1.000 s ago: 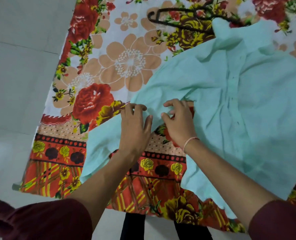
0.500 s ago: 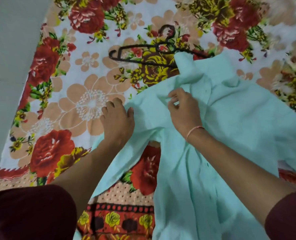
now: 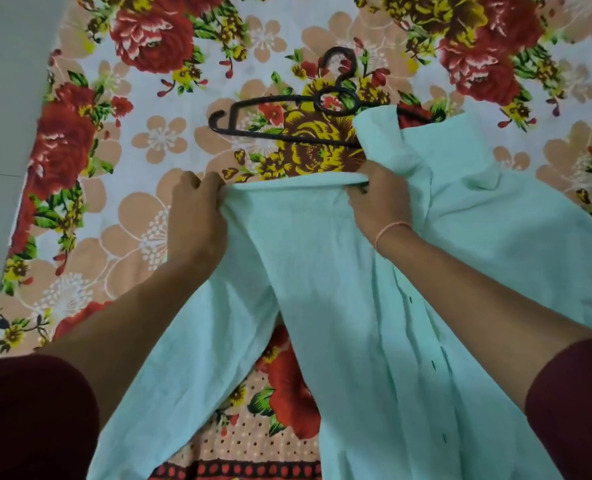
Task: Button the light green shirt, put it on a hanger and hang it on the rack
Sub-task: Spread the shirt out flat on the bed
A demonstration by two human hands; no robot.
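Both hands have moved up the light green cotton shirt (image 3: 339,289), left hand (image 3: 197,216) and right hand (image 3: 379,202) each pinching its top fold just below the black plastic hanger (image 3: 287,133) on the floral bedsheet (image 3: 132,150).

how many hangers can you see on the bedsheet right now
1. A dark hanger lies flat on the floral sheet beyond both hands, its right end under the light green shirt. Another could be hidden beneath the shirt.

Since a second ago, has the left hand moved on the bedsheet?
Yes. The left hand has moved up the floral sheet toward the black hanger, and now pinches the light green shirt near it.
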